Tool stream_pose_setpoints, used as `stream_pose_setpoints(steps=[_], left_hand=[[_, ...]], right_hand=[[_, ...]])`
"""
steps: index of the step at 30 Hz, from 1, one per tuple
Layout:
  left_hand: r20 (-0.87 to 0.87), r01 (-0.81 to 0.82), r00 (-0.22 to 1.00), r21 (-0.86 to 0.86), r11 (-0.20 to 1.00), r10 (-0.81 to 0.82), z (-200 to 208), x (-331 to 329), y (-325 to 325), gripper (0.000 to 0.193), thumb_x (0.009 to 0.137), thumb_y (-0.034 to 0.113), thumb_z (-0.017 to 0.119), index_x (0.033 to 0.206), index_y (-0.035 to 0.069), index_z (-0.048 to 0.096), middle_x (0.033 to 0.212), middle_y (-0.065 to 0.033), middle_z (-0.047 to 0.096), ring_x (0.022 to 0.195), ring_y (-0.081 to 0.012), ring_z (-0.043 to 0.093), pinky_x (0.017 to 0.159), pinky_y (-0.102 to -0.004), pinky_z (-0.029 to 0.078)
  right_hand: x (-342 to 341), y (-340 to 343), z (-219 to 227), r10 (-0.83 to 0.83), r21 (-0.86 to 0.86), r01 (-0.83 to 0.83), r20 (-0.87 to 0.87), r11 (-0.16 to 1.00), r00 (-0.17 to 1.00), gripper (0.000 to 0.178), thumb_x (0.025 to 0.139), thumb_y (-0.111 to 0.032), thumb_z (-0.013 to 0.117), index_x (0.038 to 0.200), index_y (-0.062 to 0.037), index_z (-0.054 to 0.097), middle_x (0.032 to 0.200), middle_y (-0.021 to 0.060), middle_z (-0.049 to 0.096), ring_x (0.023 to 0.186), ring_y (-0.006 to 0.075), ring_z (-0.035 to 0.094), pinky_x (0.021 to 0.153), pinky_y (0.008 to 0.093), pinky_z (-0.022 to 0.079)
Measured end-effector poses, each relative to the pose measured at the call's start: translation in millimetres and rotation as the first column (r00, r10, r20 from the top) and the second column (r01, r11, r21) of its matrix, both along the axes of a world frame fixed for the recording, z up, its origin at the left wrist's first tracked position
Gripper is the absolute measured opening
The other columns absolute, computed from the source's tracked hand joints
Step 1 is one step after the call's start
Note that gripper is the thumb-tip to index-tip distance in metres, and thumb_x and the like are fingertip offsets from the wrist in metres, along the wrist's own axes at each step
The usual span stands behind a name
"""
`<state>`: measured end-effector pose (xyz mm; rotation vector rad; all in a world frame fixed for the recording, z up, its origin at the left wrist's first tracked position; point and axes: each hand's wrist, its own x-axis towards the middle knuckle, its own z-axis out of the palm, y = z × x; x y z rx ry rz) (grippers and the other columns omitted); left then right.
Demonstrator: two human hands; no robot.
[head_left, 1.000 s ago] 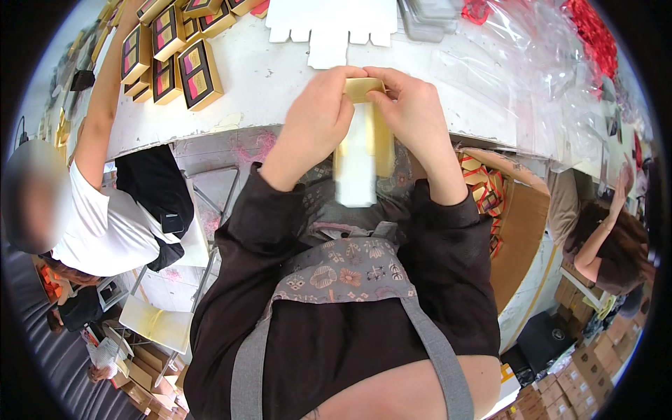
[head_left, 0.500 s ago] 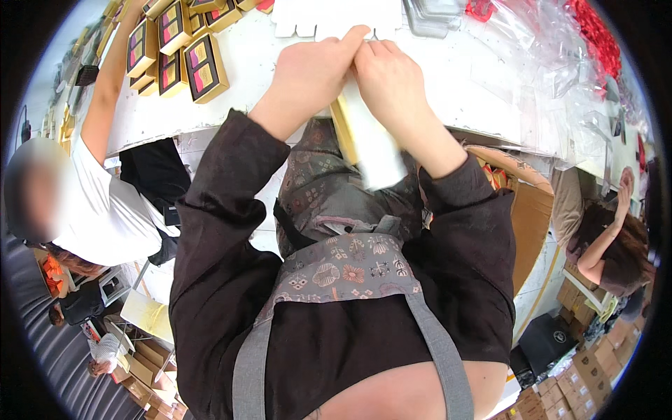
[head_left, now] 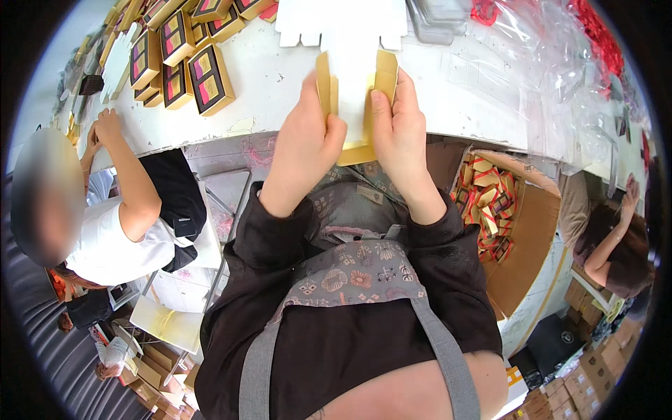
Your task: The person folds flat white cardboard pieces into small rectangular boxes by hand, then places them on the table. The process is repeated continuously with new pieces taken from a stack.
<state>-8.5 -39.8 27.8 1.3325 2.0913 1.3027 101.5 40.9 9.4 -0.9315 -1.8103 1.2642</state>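
Between my hands is a gold cardboard box (head_left: 358, 155), partly folded, with two raised side walls and its near end over my lap at the table edge. My left hand (head_left: 308, 143) grips the left wall, thumb toward the inside. Holding the right wall is my right hand (head_left: 400, 129), its thumb pressed on the inner face and its fingers behind. Just beyond lies a stack of flat white card blanks (head_left: 343, 17) with notched edges.
Gold boxes with dark and pink tops (head_left: 210, 80) are piled at the left of the table (head_left: 269, 91). Clear plastic trays (head_left: 435, 21) and plastic film (head_left: 532, 84) lie right. An open carton (head_left: 521, 269) of red-and-gold packs stands beside me. A co-worker (head_left: 115, 241) sits left.
My hands have moved apart, and the card has gone from a flat, blurred piece to a box with raised walls. The co-worker's arm on the left has drawn back and bent.
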Motion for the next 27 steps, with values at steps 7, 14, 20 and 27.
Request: stream_pose_setpoints(steps=[7, 14, 20, 27], left_hand=[[-0.024, 0.058, 0.998, 0.081, 0.995, -0.056, -20, 4, 19, 0.053, 0.078, -0.006, 0.043, 0.131, 0.000, 0.040, 0.129, -0.0197, 0.047, 0.116, -0.0351, 0.050, 0.094, -0.0386, 0.043], [-0.004, 0.075, 0.997, 0.051, 0.996, -0.075, -27, 0, 21, 0.043, 0.078, -0.006, 0.040, 0.120, 0.003, 0.044, 0.117, -0.0175, 0.049, 0.108, -0.0363, 0.052, 0.090, -0.0400, 0.044], [-0.016, 0.126, 0.992, -0.019, 0.992, -0.126, -27, -2, 19, 0.042, 0.079, -0.003, 0.041, 0.120, 0.005, 0.039, 0.119, -0.0202, 0.046, 0.106, -0.0402, 0.052, 0.086, -0.0423, 0.046], [0.196, 0.075, 0.978, 0.019, 0.997, -0.078, -23, 4, 19, 0.046, 0.082, -0.002, 0.043, 0.126, 0.003, 0.029, 0.124, -0.0247, 0.040, 0.103, -0.0434, 0.054, 0.081, -0.0442, 0.047]], right_hand=[[-8, 5, -6, 0.060, 0.031, -0.061, 0.033, 0.998, 0.998, 0.029, 0.094, -0.012, 0.048, 0.122, -0.0059, 0.052, 0.101, 0.0205, 0.062, 0.088, 0.0347, 0.063, 0.076, 0.0382, 0.050], [-7, 14, -11, 0.014, 0.160, -0.008, -0.039, 0.987, 0.999, 0.019, 0.091, -0.011, 0.054, 0.105, -0.0040, 0.065, 0.115, 0.0155, 0.055, 0.088, 0.0240, 0.059, 0.076, 0.0294, 0.049], [1, 25, -13, 0.061, -0.334, -0.160, -0.287, 0.929, 0.956, 0.023, 0.088, -0.008, 0.061, 0.110, -0.0058, 0.069, 0.125, 0.0123, 0.050, 0.098, 0.0151, 0.054, 0.080, 0.0262, 0.047], [-3, 24, -10, -0.034, -0.445, -0.141, -0.364, 0.884, 0.931, 0.021, 0.085, 0.000, 0.063, 0.105, -0.0024, 0.070, 0.118, 0.0118, 0.057, 0.094, 0.0123, 0.057, 0.081, 0.0225, 0.047]])
